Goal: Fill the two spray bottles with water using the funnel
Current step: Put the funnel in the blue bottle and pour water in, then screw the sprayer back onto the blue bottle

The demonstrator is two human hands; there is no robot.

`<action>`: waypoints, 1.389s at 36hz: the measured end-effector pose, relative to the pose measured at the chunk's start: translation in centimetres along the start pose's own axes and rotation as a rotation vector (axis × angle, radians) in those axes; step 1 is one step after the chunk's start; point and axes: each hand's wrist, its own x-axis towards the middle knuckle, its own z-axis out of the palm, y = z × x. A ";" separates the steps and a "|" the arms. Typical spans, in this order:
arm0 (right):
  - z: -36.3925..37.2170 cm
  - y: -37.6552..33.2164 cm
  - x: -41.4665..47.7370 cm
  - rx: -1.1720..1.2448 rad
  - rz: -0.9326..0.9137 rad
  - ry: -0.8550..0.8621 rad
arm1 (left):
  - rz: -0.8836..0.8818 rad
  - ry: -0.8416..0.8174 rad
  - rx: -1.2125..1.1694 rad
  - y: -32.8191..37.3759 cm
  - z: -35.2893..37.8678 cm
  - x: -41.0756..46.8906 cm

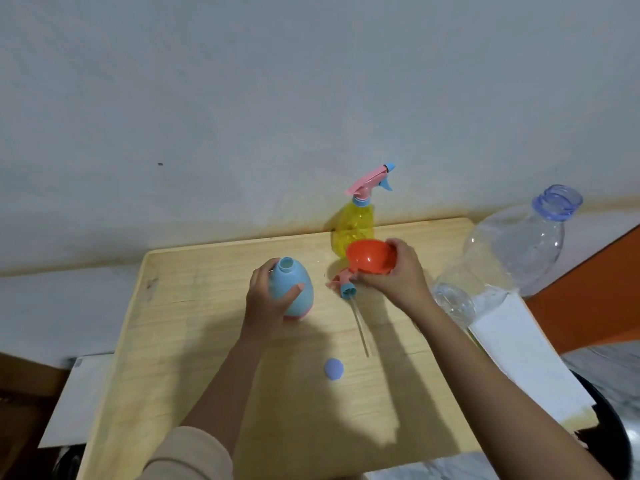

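Note:
A light blue egg-shaped spray bottle (pixel 294 289) with a pink base stands uncapped on the wooden table (pixel 207 358). My left hand (pixel 266 299) grips its side. My right hand (pixel 398 275) holds an orange funnel (pixel 370 259) just above the table, to the right of the blue bottle. Under the funnel lies the removed spray head (pixel 344 285) with its long dip tube (pixel 362 330). A yellow spray bottle (pixel 355 226) with a pink and blue trigger head still on it stands at the back edge.
A large clear plastic water bottle (pixel 512 251), uncapped, stands at the right edge of the table. Its blue cap (pixel 334 368) lies on the table near the middle front. White paper (pixel 526 362) lies at the right. A wall rises behind the table.

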 end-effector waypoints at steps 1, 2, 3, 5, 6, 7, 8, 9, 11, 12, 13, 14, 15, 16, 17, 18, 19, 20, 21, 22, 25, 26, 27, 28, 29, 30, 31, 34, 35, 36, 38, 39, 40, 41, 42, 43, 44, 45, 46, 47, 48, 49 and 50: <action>0.3 1.3 -0.5 -0.012 0.043 -0.005 | 0.008 0.007 0.009 0.0 -0.1 -0.1; 0.7 2.5 -1.0 -0.025 0.077 -0.005 | 0.017 0.015 0.018 -0.1 -0.1 -0.2; 1.1 3.4 -1.5 -0.047 0.105 -0.003 | 0.025 0.023 0.027 -0.2 -0.1 -0.3; 1.5 4.7 -2.3 -0.095 0.150 0.016 | 0.031 0.030 0.035 -0.5 -0.2 -0.4; 1.7 5.1 -2.5 -0.109 0.171 0.024 | 0.031 0.031 0.031 -0.5 -0.2 -0.5; 1.8 5.5 -2.7 -0.122 0.185 0.030 | 0.031 0.031 0.026 -0.5 -0.2 -0.5; 2.0 5.7 -2.7 -0.135 0.199 0.034 | 0.032 0.031 0.021 -0.5 -0.3 -0.6; 2.1 5.8 -2.7 -0.151 0.208 0.037 | 0.032 0.030 0.018 -0.5 -0.3 -0.7; 2.4 5.9 -2.6 -0.176 0.219 0.041 | 0.031 0.028 0.017 -0.7 -0.4 -0.8; 2.5 5.9 -2.6 -0.181 0.222 0.044 | 0.030 0.026 0.014 -0.7 -0.4 -0.8; 2.5 5.8 -2.6 -0.184 0.228 0.040 | 0.027 0.025 0.012 -0.8 -0.4 -0.9; 2.5 5.8 -2.6 -0.185 0.227 0.032 | 0.026 0.026 0.010 -0.8 -0.4 -0.9; 2.5 5.7 -2.6 -0.188 0.226 0.019 | 0.026 0.027 0.011 -0.7 -0.4 -1.0; 2.4 5.7 -2.6 -0.192 0.220 0.005 | 0.027 0.028 0.014 -0.7 -0.4 -1.0; 2.2 5.6 -2.7 -0.201 0.211 -0.008 | 0.030 0.029 0.017 -0.7 -0.4 -1.1; 2.0 5.5 -2.8 -0.212 0.199 -0.019 | 0.032 0.030 0.020 -0.7 -0.4 -1.1; 1.8 5.3 -3.0 -0.223 0.181 -0.027 | 0.035 0.032 0.023 -0.6 -0.3 -1.1; 1.5 5.1 -3.2 -0.223 0.157 -0.028 | 0.038 0.034 0.025 -0.7 -0.3 -1.1; 1.3 4.8 -3.5 -0.208 0.123 -0.019 | 0.040 0.036 0.025 -0.7 -0.3 -1.1; 1.2 4.5 -3.7 -0.181 0.079 0.001 | 0.042 0.038 0.024 -0.7 -0.2 -1.1; 1.4 3.3 -3.9 -0.119 -0.077 0.066 | 0.041 0.035 0.008 -0.7 -0.1 -1.1; 1.6 2.9 -3.6 -0.117 -0.122 0.065 | 0.044 0.035 0.002 -0.7 -0.1 -1.1; 2.0 2.6 -3.2 -0.133 -0.161 0.053 | 0.049 0.034 -0.001 -0.8 -0.1 -1.1; 2.4 2.4 -2.6 -0.168 -0.189 0.034 | 0.050 0.031 -0.003 -0.9 -0.1 -1.1; 3.0 2.3 -2.0 -0.218 -0.204 0.006 | 0.047 0.026 -0.007 -1.0 -0.1 -1.1; 3.6 2.3 -1.3 -0.280 -0.203 -0.023 | 0.040 0.024 -0.015 -1.2 -0.1 -1.1; 4.2 2.4 -0.6 -0.359 -0.192 -0.051 | 0.038 0.025 -0.023 -1.2 -0.2 -1.1; 6.0 2.5 1.0 -0.662 -0.161 -0.120 | 0.059 0.044 -0.027 -1.4 -0.1 -1.2; 6.5 2.5 1.3 -0.743 -0.164 -0.131 | 0.068 0.052 -0.022 -1.4 -0.1 -1.2; 6.9 2.5 1.6 -0.807 -0.164 -0.142 | 0.073 0.060 -0.018 -1.5 0.0 -1.3; 7.6 2.7 2.0 -0.886 -0.148 -0.166 | 0.076 0.075 -0.015 -1.6 0.0 -1.2; 8.0 2.9 2.3 -0.904 -0.128 -0.178 | 0.084 0.080 -0.011 -1.7 0.0 -1.2; 8.3 3.1 2.5 -0.913 -0.105 -0.185 | 0.096 0.082 -0.003 -1.7 0.0 -1.1; 8.5 3.2 2.5 -0.921 -0.087 -0.190 | 0.106 0.079 0.003 -1.8 0.0 -1.1; 8.7 3.4 2.5 -0.924 -0.078 -0.195 | 0.111 0.075 0.005 -1.8 0.0 -1.0; 8.7 3.5 2.5 -0.920 -0.076 -0.195 | 0.113 0.072 0.006 -1.8 -0.1 -1.0; 8.7 3.6 2.5 -0.903 -0.076 -0.196 | 0.115 0.072 0.008 -1.8 -0.1 -1.0; 8.5 3.6 2.6 -0.871 -0.072 -0.195 | 0.118 0.072 0.009 -1.8 -0.1 -1.1; 8.3 3.6 2.7 -0.813 -0.064 -0.188 | 0.123 0.070 0.009 -1.7 -0.1 -1.1; 8.0 3.5 2.8 -0.724 -0.044 -0.178 | 0.128 0.067 0.009 -1.6 -0.2 -1.1; 7.8 3.3 2.9 -0.609 -0.024 -0.165 | 0.128 0.061 0.010 -1.5 -0.2 -1.1; 7.4 2.9 2.8 -0.482 -0.005 -0.153 | 0.125 0.055 0.009 -1.4 -0.2 -1.2; 7.1 2.5 2.8 -0.345 0.004 -0.131 | 0.120 0.051 0.005 -1.4 -0.3 -1.2</action>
